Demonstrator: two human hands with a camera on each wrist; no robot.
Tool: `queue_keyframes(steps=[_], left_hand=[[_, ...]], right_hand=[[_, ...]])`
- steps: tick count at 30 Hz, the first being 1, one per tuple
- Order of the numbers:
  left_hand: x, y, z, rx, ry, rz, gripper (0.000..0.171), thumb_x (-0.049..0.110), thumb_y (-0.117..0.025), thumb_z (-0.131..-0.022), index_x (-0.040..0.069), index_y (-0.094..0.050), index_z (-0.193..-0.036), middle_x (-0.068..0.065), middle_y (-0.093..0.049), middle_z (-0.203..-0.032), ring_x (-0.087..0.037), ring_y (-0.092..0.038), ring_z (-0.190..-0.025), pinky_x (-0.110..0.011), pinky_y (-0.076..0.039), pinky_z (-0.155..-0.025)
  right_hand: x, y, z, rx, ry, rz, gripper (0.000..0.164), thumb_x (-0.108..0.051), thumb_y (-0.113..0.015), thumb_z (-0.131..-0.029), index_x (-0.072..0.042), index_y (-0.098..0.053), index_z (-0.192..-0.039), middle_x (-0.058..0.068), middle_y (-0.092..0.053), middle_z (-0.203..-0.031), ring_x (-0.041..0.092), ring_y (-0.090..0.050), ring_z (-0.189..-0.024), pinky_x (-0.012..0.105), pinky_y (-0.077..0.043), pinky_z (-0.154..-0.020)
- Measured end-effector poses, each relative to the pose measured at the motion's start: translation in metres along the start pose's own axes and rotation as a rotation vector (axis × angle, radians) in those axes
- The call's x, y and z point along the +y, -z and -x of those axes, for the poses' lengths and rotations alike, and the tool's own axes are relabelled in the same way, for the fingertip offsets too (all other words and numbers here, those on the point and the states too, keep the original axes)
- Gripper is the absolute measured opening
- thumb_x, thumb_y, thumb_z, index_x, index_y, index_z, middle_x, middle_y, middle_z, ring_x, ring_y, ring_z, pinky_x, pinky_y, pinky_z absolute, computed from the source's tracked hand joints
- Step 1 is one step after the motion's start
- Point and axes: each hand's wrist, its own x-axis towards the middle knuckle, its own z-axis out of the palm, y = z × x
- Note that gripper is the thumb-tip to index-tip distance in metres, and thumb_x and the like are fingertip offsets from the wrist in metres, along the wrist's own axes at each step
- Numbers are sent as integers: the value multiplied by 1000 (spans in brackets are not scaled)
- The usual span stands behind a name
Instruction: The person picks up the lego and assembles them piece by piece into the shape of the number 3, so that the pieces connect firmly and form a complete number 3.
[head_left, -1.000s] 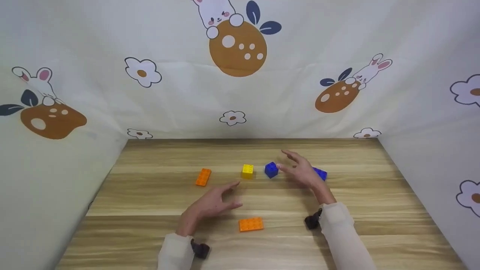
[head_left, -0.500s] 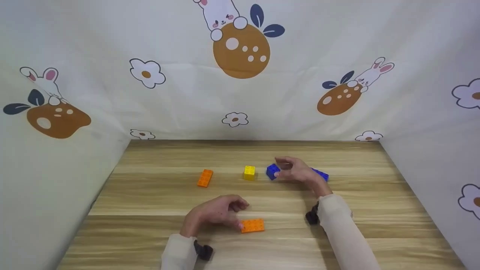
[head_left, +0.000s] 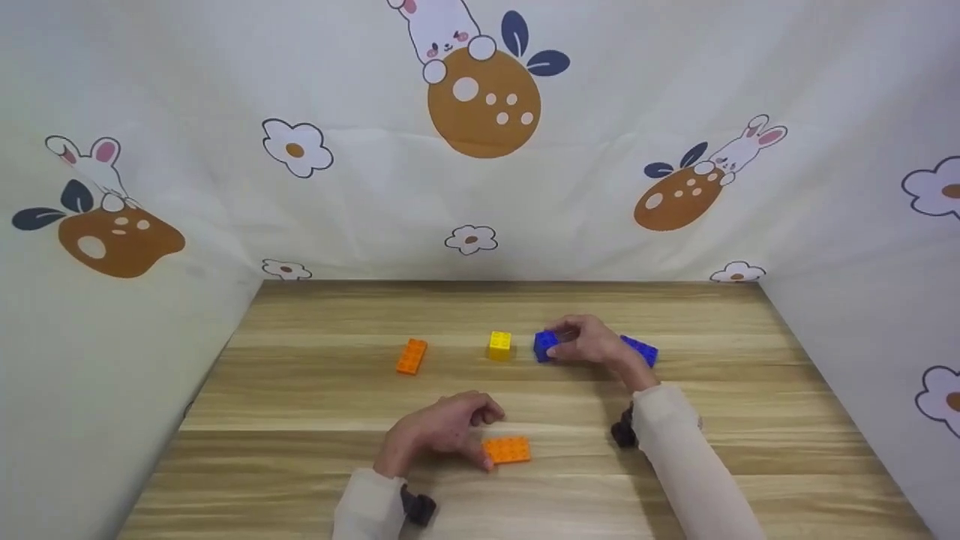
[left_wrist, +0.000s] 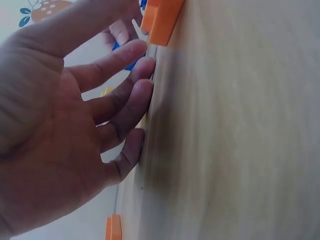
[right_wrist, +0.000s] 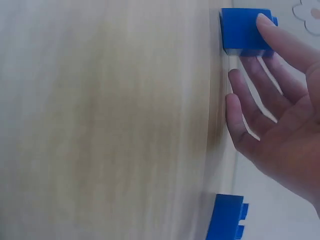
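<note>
My right hand point(head_left: 592, 341) pinches a blue cube-shaped toy building block point(head_left: 545, 346) between thumb and fingers. The right wrist view has the thumb on one face of that blue block point(right_wrist: 246, 31) and fingertips behind it. My left hand point(head_left: 446, 426) is beside a flat orange building brick point(head_left: 510, 450) in the front middle of the table. Its thumb touches the brick's left end, while the other fingers, loosely bent, stay apart from it. In the left wrist view the orange brick point(left_wrist: 166, 20) lies beyond the fingers, partly cut off by the frame.
A yellow cube-shaped block point(head_left: 499, 346) sits left of the blue one. Farther left lies a second flat orange brick point(head_left: 412, 356). Behind the right wrist is a flat blue brick point(head_left: 640, 350). Patterned cloth point(head_left: 375, 202) walls the wooden table point(head_left: 337, 315) at back and sides.
My right hand has moved down and closed its fingers on the blue block. My left hand has come toward the front orange brick, its thumb reaching the near left corner.
</note>
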Motion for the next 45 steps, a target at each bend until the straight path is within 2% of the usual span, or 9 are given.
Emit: queue_keyframes(steps=[7, 12, 18, 22, 27, 31, 37, 41, 45], left_hand=[[2, 0, -2, 8, 16, -55, 46, 33, -90, -73, 26, -66, -112, 12, -59, -105, -10, -52, -99, -29, -44, -91], [2, 0, 0, 11, -12, -18, 31, 23, -89, -74, 24, -71, -99, 11, -63, -95, -8, -53, -86, -24, -44, -79], [2, 0, 0, 20, -17, 35, 24, 18, -87, -76, 19, -72, -95, 10, -65, -90, -6, -54, -80, -21, -45, -73], [1, -1, -2, 72, 9, 71, 24, 19, -86, -78, 18, -72, -97, 7, -65, -89, -10, -55, -80, -23, -47, -72], [0, -3, -4, 160, 31, 112, 25, 18, -85, -79, 15, -72, -100, 3, -66, -92, -13, -57, -82, -26, -50, -76], [0, -4, -5, 199, 39, 147, 26, 14, -85, -79, 12, -72, -101, 0, -67, -93, -14, -57, -82, -28, -51, -76], [3, -8, -7, 260, 108, 204, 26, 14, -84, -80, 9, -73, -103, -2, -66, -93, -16, -57, -84, -31, -52, -80], [5, -11, -8, 298, 133, 197, 26, 14, -85, -80, 8, -73, -101, -2, -66, -92, -16, -58, -84, -32, -52, -80], [5, -13, -10, 316, 124, 186, 25, 15, -86, -78, 9, -73, -99, -2, -67, -91, -16, -58, -82, -31, -52, -79]], right_hand=[[-12, -1, 12, 21, 25, 15, 42, -19, -80, -85, -8, -67, -124, 15, -69, -121, 27, -64, -112, 38, -55, -94], [-20, 1, 26, 15, 97, -17, 43, -18, -79, -86, -6, -67, -126, 17, -69, -119, 28, -64, -110, 33, -57, -87], [-27, 3, 40, 31, 196, 18, 43, -21, -78, -87, -7, -67, -126, 17, -70, -118, 32, -64, -112, 42, -54, -95], [-35, 1, 47, 33, 224, 27, 43, -23, -77, -88, -6, -67, -126, 17, -70, -118, 33, -65, -111, 41, -55, -92], [-44, -2, 55, 38, 199, 16, 44, -29, -78, -87, -9, -67, -126, 16, -71, -117, 31, -67, -108, 34, -57, -86], [-49, -4, 61, 34, 201, 7, 46, -33, -77, -88, -11, -67, -127, 14, -70, -119, 30, -67, -108, 36, -58, -88], [-54, -9, 68, 40, 216, 3, 45, -34, -78, -87, -14, -67, -126, 10, -70, -121, 26, -66, -110, 33, -57, -89], [-54, -14, 71, 42, 208, -18, 46, -33, -79, -86, -14, -67, -126, 10, -70, -120, 25, -66, -108, 34, -57, -89], [-50, -22, 73, 27, 208, -36, 45, -32, -78, -87, -11, -67, -126, 12, -70, -121, 27, -66, -108, 37, -57, -91]])
